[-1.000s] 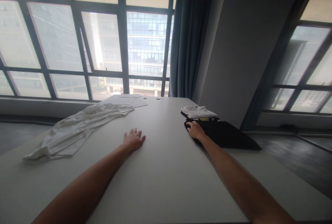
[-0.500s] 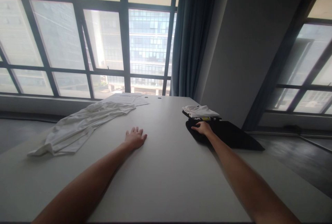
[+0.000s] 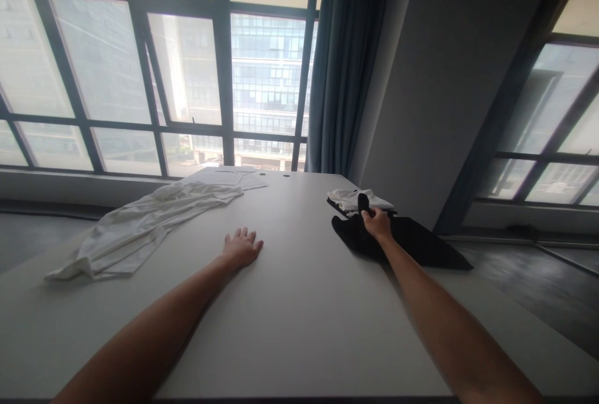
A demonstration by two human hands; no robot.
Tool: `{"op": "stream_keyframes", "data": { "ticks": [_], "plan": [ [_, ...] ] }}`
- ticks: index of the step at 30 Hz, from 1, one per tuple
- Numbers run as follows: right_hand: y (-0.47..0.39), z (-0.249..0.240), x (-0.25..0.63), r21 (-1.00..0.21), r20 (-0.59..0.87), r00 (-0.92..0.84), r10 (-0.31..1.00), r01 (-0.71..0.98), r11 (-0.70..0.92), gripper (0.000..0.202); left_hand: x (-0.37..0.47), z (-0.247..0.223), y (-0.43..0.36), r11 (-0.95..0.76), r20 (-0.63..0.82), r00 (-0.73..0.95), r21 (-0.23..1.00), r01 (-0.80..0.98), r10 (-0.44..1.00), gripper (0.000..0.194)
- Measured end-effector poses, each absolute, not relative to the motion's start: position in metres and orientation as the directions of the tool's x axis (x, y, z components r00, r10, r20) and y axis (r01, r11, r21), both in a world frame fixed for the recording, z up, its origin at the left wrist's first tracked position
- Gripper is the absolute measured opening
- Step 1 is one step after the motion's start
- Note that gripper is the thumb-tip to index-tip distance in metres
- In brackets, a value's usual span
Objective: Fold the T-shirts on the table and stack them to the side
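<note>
My left hand [image 3: 243, 248] rests flat on the white table [image 3: 290, 317], fingers spread, touching nothing but the tabletop. On the right, my right hand [image 3: 377, 224] pinches a black cloth garment [image 3: 421, 243], whose exact kind I cannot make out. A fold of it stands up above my fingers, while the rest lies flat toward the table's right edge. Just behind it sits a small stack of folded clothes [image 3: 344, 200], white on top with black beneath. My right hand partly covers this stack.
Along the table's left side lie rumpled white clothes [image 3: 154, 223], spread lengthwise. Two small round cable holes [image 3: 286, 175] mark the far end. Beyond are large windows [image 3: 187, 73], a blue curtain [image 3: 334, 80] and a grey pillar [image 3: 430, 80].
My right hand has closed on the black garment and raised a fold of it, shifting slightly to the right. My left hand stays in place on the table.
</note>
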State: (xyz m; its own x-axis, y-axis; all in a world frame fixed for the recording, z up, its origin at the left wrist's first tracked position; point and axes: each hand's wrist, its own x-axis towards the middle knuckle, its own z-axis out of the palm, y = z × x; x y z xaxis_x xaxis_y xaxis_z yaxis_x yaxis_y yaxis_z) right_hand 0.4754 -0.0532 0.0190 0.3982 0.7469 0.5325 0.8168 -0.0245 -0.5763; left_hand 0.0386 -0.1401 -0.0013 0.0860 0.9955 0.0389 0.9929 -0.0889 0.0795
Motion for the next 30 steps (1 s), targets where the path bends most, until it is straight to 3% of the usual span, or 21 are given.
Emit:
{"op": "stream_keyframes", "data": {
  "ticks": [2, 5, 12, 16, 21, 26, 30],
  "plan": [
    [-0.06, 0.02, 0.467, -0.469, 0.628, 0.265, 0.732, 0.879, 0.084, 0.041, 0.038, -0.002, -0.139, -0.09, 0.042, 0.087, 0.081, 0.993, 0.995, 0.063],
    [-0.073, 0.02, 0.452, -0.286, 0.658, 0.025, 0.752, 0.933, 0.219, 0.043, 0.038, -0.003, -0.139, -0.091, 0.048, 0.087, 0.078, 0.993, 0.995, 0.063],
    [-0.09, 0.027, 0.434, 0.016, 0.463, -0.205, 0.862, 0.975, 0.224, 0.043, 0.039, -0.002, -0.14, -0.092, 0.061, 0.088, 0.067, 0.993, 0.994, 0.063],
    [-0.089, 0.027, 0.433, 0.073, 0.336, -0.225, 0.915, 0.974, 0.213, 0.048, 0.039, -0.002, -0.14, -0.092, 0.056, 0.089, 0.068, 0.993, 0.994, 0.062],
    [-0.084, 0.025, 0.424, 0.149, 0.196, -0.041, 0.98, 0.989, 0.011, 0.045, 0.039, 0.0, -0.141, -0.092, 0.054, 0.088, 0.069, 0.993, 0.995, 0.062],
    [-0.086, 0.024, 0.417, 0.16, 0.25, -0.047, 0.967, 0.987, 0.007, 0.046, 0.041, 0.004, -0.145, -0.087, 0.047, 0.084, 0.07, 0.994, 0.995, 0.061],
    [-0.088, 0.024, 0.416, 0.087, 0.468, -0.076, 0.881, 0.995, 0.04, 0.05, 0.041, 0.003, -0.144, -0.087, 0.042, 0.084, 0.072, 0.994, 0.996, 0.062]
  ]
}}
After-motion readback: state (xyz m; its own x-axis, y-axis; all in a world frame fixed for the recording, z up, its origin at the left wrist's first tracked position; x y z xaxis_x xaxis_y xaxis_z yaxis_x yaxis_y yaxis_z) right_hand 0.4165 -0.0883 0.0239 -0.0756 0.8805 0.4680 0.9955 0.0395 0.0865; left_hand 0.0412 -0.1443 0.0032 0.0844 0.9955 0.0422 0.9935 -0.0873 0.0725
